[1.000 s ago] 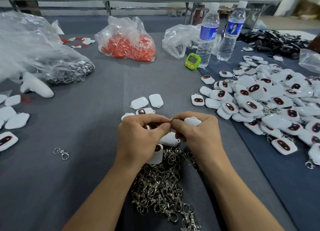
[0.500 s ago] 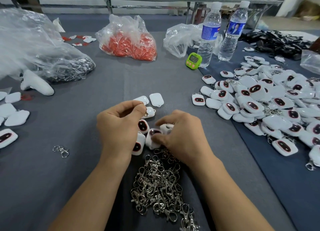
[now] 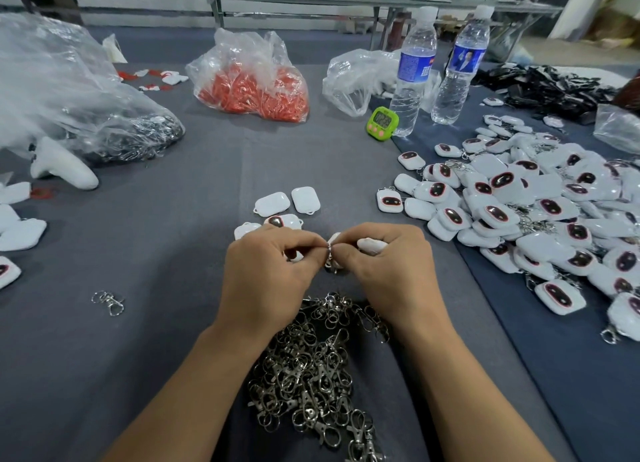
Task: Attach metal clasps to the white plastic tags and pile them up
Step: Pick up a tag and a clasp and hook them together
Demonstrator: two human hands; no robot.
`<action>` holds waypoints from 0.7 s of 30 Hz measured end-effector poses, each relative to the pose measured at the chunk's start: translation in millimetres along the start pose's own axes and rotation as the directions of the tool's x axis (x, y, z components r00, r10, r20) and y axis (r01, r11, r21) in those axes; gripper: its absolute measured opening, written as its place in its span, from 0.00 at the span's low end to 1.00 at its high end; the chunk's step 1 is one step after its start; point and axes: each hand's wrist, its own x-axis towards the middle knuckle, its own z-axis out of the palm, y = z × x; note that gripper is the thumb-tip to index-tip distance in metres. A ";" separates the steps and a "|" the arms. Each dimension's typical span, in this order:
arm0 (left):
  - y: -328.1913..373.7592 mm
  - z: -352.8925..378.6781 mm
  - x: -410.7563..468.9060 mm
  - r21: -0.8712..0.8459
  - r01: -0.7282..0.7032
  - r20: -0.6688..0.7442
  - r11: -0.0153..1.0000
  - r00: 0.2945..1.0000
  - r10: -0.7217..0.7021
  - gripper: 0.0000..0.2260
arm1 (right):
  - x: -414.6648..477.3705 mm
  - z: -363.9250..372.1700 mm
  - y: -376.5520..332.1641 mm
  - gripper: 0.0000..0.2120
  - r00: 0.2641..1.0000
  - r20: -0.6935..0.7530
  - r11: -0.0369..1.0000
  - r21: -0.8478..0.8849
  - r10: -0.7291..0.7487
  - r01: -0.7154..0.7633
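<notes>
Clasp [image 3: 330,260] and white tag [image 3: 372,245] meet near the middle of the desk [image 3: 156,340], held just above it between two hands. The left hand [image 3: 266,274] pinches the small metal clasp between thumb and forefinger. The right hand [image 3: 391,271] curls its fingers round the white tag, of which only a pale edge shows past the knuckles, and its thumb and forefinger touch those of the left hand at the clasp. Whether the clasp is already hooked through the tag cannot be told. Below the wrists lies a heap of loose clasps [image 3: 311,368], its far edge partly covered by both hands. Just beyond the hands lie a few loose tags [image 3: 287,203]: two show plain white backs side by side, and others are half hidden behind the knuckles. To the right, a big pile of tags [image 3: 519,212] with dark oval faces rimmed in red spreads over a darker blue cloth [image 3: 554,375], with clasps showing on several. A lone clasp [image 3: 109,302] lies by itself on the left, and more white pieces [image 3: 17,233] sit at the left edge. Farther back, a green timer [image 3: 382,122] stands just beside two water bottles [image 3: 414,70]. A clear bag of red parts [image 3: 252,80] sits at the middle, and a large clear bag holding metal parts [image 3: 86,115] sits at the back left.
</notes>
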 end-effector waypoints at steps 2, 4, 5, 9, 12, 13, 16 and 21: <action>0.7 -0.1 0.7 -0.032 0.032 0.013 0.999 0.999 -0.032 0.11 | 0.8 -0.2 0.7 0.06 1.000 0.006 1.000 0.019 -0.012 0.012; 0.2 -1.1 1.1 -0.063 0.067 0.029 0.996 0.997 -0.066 0.10 | 0.4 0.2 2.3 0.05 1.000 0.017 0.999 0.040 -0.017 0.016; -0.9 -1.8 1.1 -0.077 0.082 0.042 0.994 0.996 -0.079 0.12 | 0.3 0.0 2.8 0.04 1.000 0.023 0.999 0.047 -0.017 0.016; -4.7 -3.3 1.4 -0.121 0.091 0.129 0.988 0.989 -0.075 0.15 | 1.2 -1.4 4.7 0.07 0.999 0.033 0.998 0.053 -0.029 0.027; -4.9 -2.0 1.9 -0.154 0.100 0.162 0.983 0.984 -0.075 0.11 | 0.9 -0.9 4.7 0.06 0.998 0.045 0.997 0.059 -0.054 0.051; -5.8 -1.5 2.2 -0.178 0.116 0.173 0.977 0.981 -0.085 0.08 | 0.8 -0.8 4.7 0.05 0.997 0.044 0.996 0.061 -0.064 0.061; -10.2 -0.5 3.9 -0.265 0.197 0.220 0.944 0.965 -0.140 0.04 | 0.7 -1.3 4.0 0.05 0.995 0.044 0.993 0.078 -0.091 0.088; -11.7 -0.8 5.0 -0.304 0.215 0.266 0.928 0.954 -0.134 0.05 | -0.3 -1.4 3.4 0.06 0.990 0.062 0.989 0.092 -0.125 0.119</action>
